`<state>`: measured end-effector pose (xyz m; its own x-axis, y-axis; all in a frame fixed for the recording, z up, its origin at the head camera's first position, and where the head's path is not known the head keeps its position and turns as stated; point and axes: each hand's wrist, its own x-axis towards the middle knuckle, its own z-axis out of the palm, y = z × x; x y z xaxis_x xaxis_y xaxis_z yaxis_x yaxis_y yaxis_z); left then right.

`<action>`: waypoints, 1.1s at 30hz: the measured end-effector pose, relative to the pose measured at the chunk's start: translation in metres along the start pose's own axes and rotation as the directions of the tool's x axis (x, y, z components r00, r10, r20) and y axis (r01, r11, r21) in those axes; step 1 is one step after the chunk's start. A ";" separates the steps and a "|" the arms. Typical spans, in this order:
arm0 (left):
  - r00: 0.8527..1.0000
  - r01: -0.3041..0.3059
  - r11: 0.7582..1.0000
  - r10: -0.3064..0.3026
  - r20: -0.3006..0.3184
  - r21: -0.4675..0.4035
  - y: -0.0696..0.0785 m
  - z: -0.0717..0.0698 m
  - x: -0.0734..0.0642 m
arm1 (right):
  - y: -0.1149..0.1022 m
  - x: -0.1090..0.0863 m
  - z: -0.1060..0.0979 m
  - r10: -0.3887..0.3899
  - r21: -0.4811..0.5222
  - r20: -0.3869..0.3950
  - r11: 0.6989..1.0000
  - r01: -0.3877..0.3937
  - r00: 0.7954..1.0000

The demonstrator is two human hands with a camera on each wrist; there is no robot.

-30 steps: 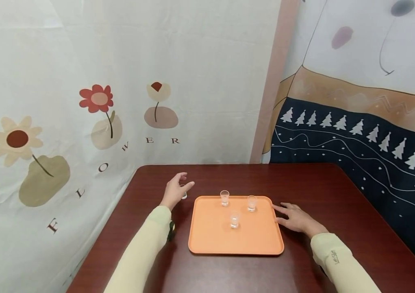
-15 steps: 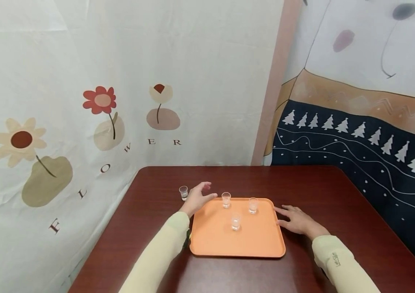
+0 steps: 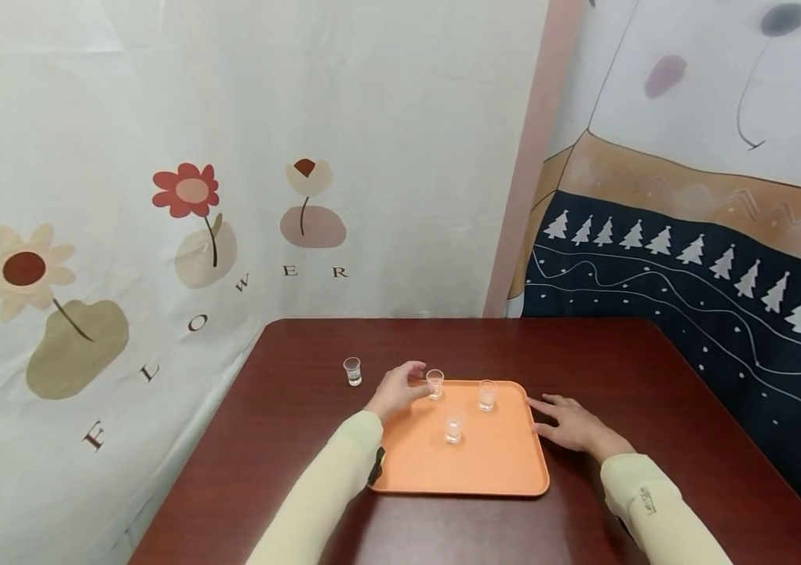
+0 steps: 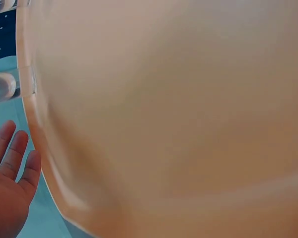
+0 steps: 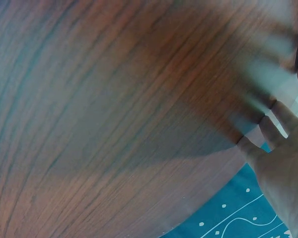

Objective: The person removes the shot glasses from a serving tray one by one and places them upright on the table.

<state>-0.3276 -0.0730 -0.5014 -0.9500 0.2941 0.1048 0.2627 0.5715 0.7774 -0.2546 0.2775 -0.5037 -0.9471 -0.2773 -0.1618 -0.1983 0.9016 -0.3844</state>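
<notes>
Left hand fingers relaxed, released; clear, round, flared glass at thumb tip, contact unclear. Right hand fingers spread, released, at smooth orange rounded-corner tray's edge (tray); wood-grain table below.

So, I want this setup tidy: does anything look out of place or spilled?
One small glass stands on the table, left of the orange tray; it looks odd because three similar glasses stand on the tray. All appear upright, and no spill shows.
</notes>
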 end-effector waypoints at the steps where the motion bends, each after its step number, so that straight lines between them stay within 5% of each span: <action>1: 1.000 -0.003 1.000 0.003 0.003 0.004 0.000 0.000 0.001 | 0.000 0.001 0.000 0.000 -0.001 0.000 1.000 0.000 1.000; 14: 0.999 -0.031 0.999 0.031 0.011 0.018 0.003 0.010 0.001 | 0.001 -0.001 0.004 0.003 0.004 0.002 1.000 -0.003 1.000; 33: 0.999 -0.007 1.000 0.006 -0.048 -0.022 0.004 -0.004 -0.004 | -0.002 -0.003 0.001 0.007 -0.003 -0.006 1.000 -0.007 1.000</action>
<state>-0.3234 -0.0747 -0.4963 -0.9554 0.2607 0.1387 0.2655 0.5529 0.7898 -0.2510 0.2768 -0.5033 -0.9498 -0.2693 -0.1593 -0.1926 0.9045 -0.3805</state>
